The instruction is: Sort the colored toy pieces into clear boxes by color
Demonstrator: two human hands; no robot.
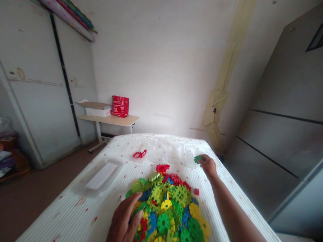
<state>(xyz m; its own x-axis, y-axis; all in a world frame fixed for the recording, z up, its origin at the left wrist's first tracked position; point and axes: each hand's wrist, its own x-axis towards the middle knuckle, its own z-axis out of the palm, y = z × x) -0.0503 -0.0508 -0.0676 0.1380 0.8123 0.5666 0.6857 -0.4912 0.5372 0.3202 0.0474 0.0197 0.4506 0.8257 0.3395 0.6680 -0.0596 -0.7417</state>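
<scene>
A heap of plastic interlocking pieces [168, 208] in green, yellow, red and blue lies on the white bed [75, 215] in front of me. My left hand [124, 220] rests flat on the heap's left edge with its fingers spread. My right hand [208, 164] is stretched out to the far right and pinches a round green piece [197, 159] above a clear plastic container [188, 156]. Other clear containers stand in a row beside it. One at the left holds red pieces [139, 154].
A clear flat lid or tray [101, 176] lies on the bed at the left. Beyond the bed stands a small wooden table [109, 120] with a red bag [120, 106] and a white box. Grey cabinets line the right side.
</scene>
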